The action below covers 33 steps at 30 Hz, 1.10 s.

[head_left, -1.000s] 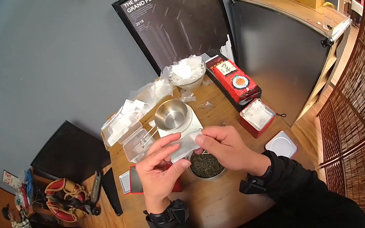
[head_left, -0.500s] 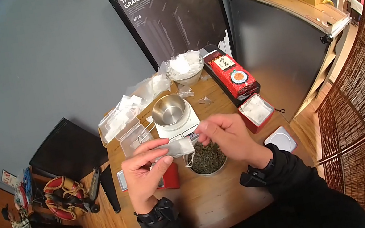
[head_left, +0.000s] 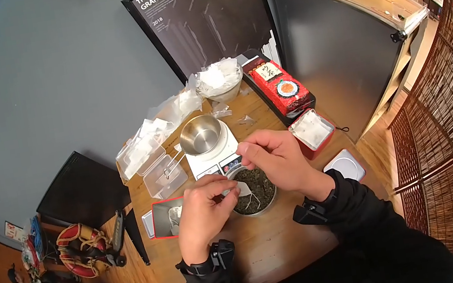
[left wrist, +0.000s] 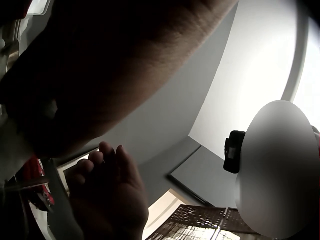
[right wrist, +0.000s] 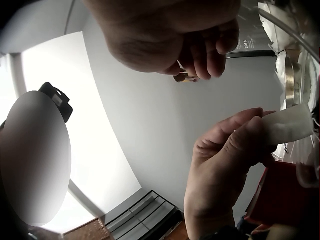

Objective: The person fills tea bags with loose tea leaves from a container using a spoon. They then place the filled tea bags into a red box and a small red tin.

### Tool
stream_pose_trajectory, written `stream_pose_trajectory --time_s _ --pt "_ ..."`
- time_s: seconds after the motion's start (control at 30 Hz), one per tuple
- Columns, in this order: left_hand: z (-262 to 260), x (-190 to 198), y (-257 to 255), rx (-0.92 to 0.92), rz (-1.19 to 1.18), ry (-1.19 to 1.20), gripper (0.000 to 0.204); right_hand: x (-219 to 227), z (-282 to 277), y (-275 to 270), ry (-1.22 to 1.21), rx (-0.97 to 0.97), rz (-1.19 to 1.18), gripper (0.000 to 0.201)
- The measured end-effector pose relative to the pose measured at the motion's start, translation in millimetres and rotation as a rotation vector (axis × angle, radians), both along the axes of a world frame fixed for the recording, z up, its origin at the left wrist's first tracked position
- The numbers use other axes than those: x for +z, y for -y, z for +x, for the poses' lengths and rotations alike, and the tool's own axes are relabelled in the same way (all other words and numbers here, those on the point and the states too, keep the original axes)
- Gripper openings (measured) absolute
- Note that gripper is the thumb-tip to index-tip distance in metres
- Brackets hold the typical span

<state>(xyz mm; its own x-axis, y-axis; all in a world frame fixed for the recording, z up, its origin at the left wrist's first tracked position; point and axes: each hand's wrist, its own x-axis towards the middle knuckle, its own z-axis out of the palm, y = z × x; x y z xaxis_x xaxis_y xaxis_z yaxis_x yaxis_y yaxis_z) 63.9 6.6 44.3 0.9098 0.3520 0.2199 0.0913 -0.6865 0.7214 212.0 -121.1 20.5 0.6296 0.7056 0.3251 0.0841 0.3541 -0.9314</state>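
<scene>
My left hand (head_left: 205,213) pinches a small white pouch (head_left: 243,188) between thumb and fingers; its string hangs over a bowl of dried dark leaves (head_left: 259,195). In the right wrist view the left hand (right wrist: 220,170) holds the pouch (right wrist: 290,124) by one end. Up and to the right of it, my right hand (head_left: 283,162) is raised above the bowl's far side, thumb tip against the curled fingers; whether something thin is between them cannot be told. Behind the hands stands a white scale (head_left: 219,157) with a metal pan (head_left: 202,135) on it.
An open red tin (head_left: 162,220) is left of my left hand, beside a clear plastic box (head_left: 165,178). Another red tin (head_left: 312,131) and a pale lid (head_left: 344,167) lie to the right. At the back are a bowl of white packets (head_left: 220,80) and a red package (head_left: 283,88).
My hands have come apart, the right one leaving the pouch and rising. The left hand has turned and lowered the pouch over the leaves. The view has shifted a little.
</scene>
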Motion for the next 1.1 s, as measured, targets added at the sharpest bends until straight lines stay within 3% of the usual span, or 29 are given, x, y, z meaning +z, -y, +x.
stream_pose_trajectory --time_s 0.17,1.1 --pt "2.6 -2.7 0.9 0.041 0.039 0.049 0.016 0.4 -0.2 0.5 -0.008 0.037 -0.074 0.019" --pt "4.7 -3.0 -0.5 0.092 0.07 0.108 0.019 -8.5 -0.8 -8.4 0.03 0.003 -0.01 0.022"
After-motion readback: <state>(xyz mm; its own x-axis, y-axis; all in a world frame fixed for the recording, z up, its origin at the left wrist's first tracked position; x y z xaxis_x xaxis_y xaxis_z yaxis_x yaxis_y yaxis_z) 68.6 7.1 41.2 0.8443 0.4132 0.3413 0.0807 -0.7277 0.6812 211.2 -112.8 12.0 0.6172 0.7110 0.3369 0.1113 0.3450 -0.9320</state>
